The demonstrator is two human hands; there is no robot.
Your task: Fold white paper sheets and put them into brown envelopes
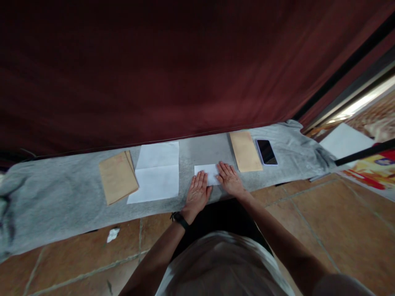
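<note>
1. Nearest is the person's shirt, cut off at the bottom. Below the hands, between the arms, it is too dark to make out much.
2. The floor has brown, square tiles with pale lines. A crumpled white scrap lies on it; I can't tell what it is.
3. A black band goes around the left wrist. Its top is hard to see.
4. The left hand lies flat, fingers straight and close together, on the left part of a small white paper. The thumb points in toward the other hand.
5. The right hand is flat too, its fingers a little spread, over the paper's right end. The hands hide the paper's lower left corner and right edge. The paper is on the grey cloth, between the hands. The cloth looks soft and fuzzy, with wrinkles at both ends.
6. To the left lies a big white sheet with a fold line across it. Beside it, two brown envelopes overlap, so the under one is mostly hidden.
7. To the right is another brown envelope. I can't see inside any envelope. Next to it is a shiny, dark-screened phone.
8. Behind hangs a dark red curtain, very dim at the top.
9. Far right, a bright printed sheet is cut off and blurry.
</note>
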